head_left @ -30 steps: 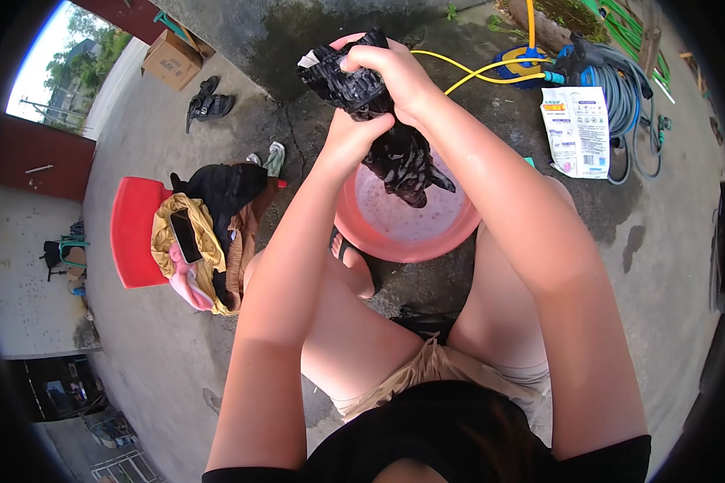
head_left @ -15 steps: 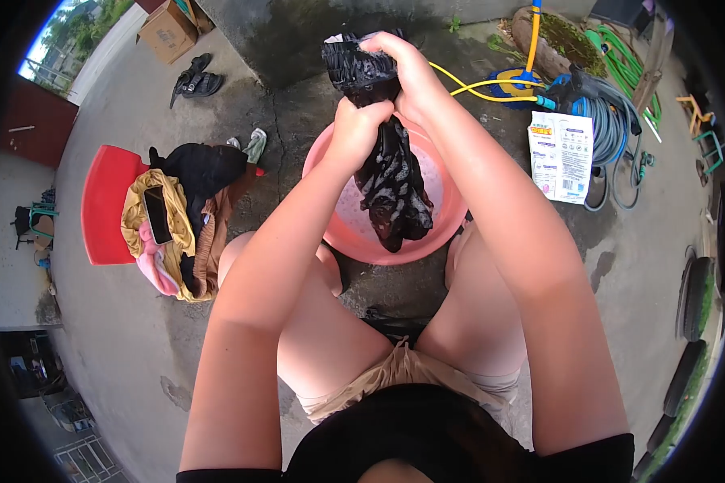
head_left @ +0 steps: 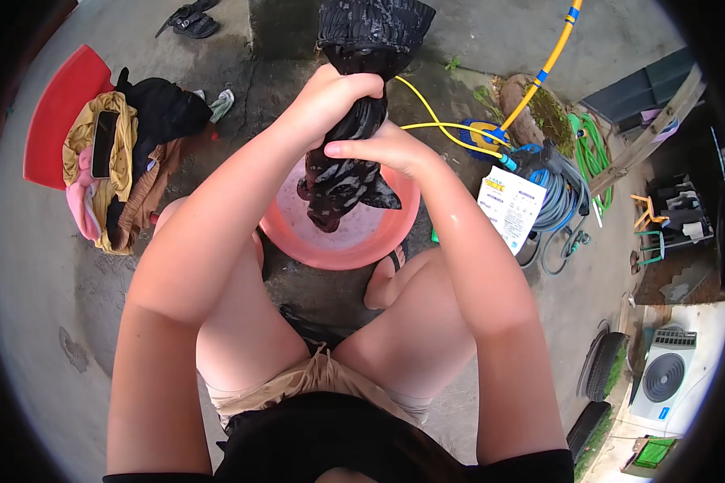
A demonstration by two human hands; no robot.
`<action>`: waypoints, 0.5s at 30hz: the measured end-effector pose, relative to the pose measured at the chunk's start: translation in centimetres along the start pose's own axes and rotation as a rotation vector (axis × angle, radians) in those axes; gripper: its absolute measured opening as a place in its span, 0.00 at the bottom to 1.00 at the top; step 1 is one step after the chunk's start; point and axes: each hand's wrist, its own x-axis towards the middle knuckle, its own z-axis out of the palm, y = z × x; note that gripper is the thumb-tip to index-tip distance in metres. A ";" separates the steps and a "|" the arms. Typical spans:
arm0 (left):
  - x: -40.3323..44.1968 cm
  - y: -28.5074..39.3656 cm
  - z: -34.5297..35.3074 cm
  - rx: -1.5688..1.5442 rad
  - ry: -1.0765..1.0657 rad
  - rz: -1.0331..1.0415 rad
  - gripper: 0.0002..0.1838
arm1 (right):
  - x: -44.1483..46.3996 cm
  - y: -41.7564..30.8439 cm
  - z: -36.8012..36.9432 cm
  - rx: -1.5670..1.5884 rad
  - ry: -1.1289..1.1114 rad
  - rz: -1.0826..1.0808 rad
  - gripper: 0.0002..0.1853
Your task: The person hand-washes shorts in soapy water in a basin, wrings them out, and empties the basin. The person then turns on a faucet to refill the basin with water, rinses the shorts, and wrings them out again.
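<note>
A wet black garment (head_left: 350, 181) with a gathered elastic band at its top hangs above a pink basin (head_left: 330, 259) of sudsy water. White foam streaks its lower folds. My left hand (head_left: 330, 101) is closed round the bunched cloth just under the band. Lower down, my right hand (head_left: 383, 151) grips the same garment, its thumb lying across the front and the other fingers hidden behind. The garment's bottom end dangles over the water inside the basin's rim.
On the left, a red chair (head_left: 60, 121) holds piled clothes (head_left: 165, 113) with a phone (head_left: 104, 145) on top. To the right are a white printed packet (head_left: 511, 208), a yellow hose (head_left: 540, 76) and coiled grey-blue hose (head_left: 564, 197). Black sandals (head_left: 192, 20) lie farther off.
My left hand has moved up to just below the band, while my right hand has gone from the band to lower on the garment. The view has shifted to the right.
</note>
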 end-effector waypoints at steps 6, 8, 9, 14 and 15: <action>1.4 1.2 -1.2 0.549 -0.064 0.112 0.25 | 2.2 1.5 1.3 0.143 0.279 -0.171 0.26; 1.8 0.7 -2.2 0.385 -0.172 0.076 0.30 | 2.2 1.0 1.3 0.165 0.330 -0.187 0.23; 1.7 0.8 -2.4 0.304 -0.227 0.060 0.32 | 2.2 1.0 1.3 0.210 0.372 -0.205 0.23; 0.4 1.1 -3.5 0.398 -0.408 -0.139 0.54 | 2.5 0.0 0.8 0.514 0.586 -0.279 0.15; -0.6 2.3 -2.9 0.415 -0.443 -0.187 0.54 | 2.6 -0.5 0.2 0.592 0.621 -0.257 0.14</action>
